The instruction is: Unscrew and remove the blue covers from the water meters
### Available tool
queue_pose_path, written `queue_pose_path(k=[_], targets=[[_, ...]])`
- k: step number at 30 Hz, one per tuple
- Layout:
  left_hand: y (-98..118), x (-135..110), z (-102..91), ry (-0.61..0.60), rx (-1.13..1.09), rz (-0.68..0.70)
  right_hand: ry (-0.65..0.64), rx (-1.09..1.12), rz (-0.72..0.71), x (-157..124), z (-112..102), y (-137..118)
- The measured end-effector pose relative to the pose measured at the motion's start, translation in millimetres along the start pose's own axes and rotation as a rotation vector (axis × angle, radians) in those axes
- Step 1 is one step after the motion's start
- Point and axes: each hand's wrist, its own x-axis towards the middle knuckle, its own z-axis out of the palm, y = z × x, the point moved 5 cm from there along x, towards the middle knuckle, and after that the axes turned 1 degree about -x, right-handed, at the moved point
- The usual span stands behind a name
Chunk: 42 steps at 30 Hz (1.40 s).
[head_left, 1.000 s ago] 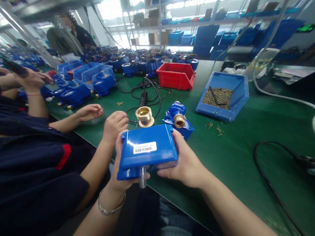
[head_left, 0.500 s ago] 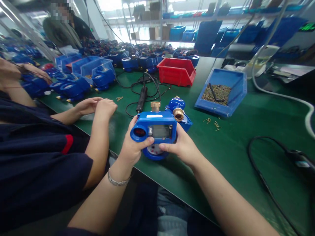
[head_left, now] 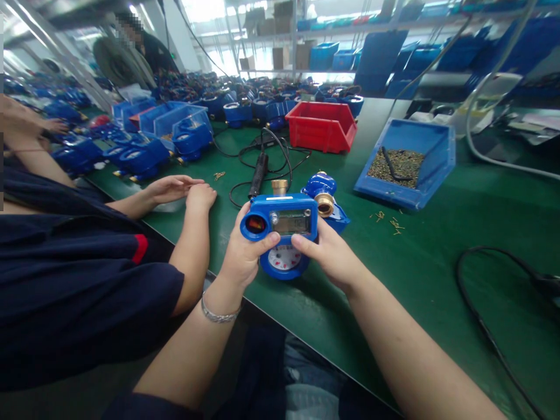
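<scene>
Between my two hands is a blue water meter [head_left: 286, 201], its display box turned toward me and its round dial showing below. My left hand [head_left: 247, 251] grips the left side of the box, thumb on the lower front edge. On the right side, my right hand [head_left: 330, 251] wraps the corner, its thumb near the left one. The other fingers are hidden behind the box. A brass threaded end sticks up behind it. Just beyond, a second blue meter [head_left: 321, 185] with a brass fitting lies on the green table [head_left: 406, 297]. A black electric screwdriver [head_left: 259, 174] lies behind.
A blue bin [head_left: 431, 184] holds small screws and a hex key; loose screws [head_left: 396, 224] lie before it. A red bin [head_left: 321, 131] stands farther back, near several blue meters [head_left: 142, 157]. At left rest a co-worker's hands [head_left: 188, 189]. A black cable [head_left: 470, 303] curves at right.
The meter's box has tilted back, so more of the dial shows and the display reads more clearly. Both hands keep their hold. The view has shifted slightly left.
</scene>
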Motion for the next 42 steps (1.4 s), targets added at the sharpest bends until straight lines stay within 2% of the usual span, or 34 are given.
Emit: queue_pose_path(k=[4, 9, 12, 15, 20, 24, 29, 33, 37, 42], targets=[[0, -1, -0.7, 0.016, 0.035, 0.031, 0.052, 0.069, 0.009, 0, 2, 4], [-3, 2, -0.5, 0.009, 0.011, 0.014, 0.032, -0.091, 0.024, 0, -4, 13], [2, -4, 2.1, 0.042, 0.055, 0.017, 0.050, -0.086, 0.016, -6, -6, 11], [11, -27, 12.6, 0.062, 0.052, -0.043, 0.058, -0.068, 0.042, -24, -5, -2], [14, -89, 44.0, -0.034, -0.093, -0.338, -0.013, -0.086, 0.157, -79, -13, -24], [-10, -116, 71.9, -0.146, -0.176, -0.552, 0.063, -0.005, 0.305, -121, -44, -18], [-55, -111, 116.0, -0.234, -0.176, -0.655, 0.313, -0.025, 0.381, -157, -95, -6], [-83, -110, 148.4, -0.277, -0.166, -0.742, 0.451, -0.015, 0.378, -180, -124, -7], [-99, -111, 165.2, -0.311, -0.128, -0.805, 0.542, 0.000, 0.389, -195, -142, -6], [-103, -106, 170.6, -0.389, -0.101, -0.806, 0.497, -0.032, 0.402, -201, -147, -1]])
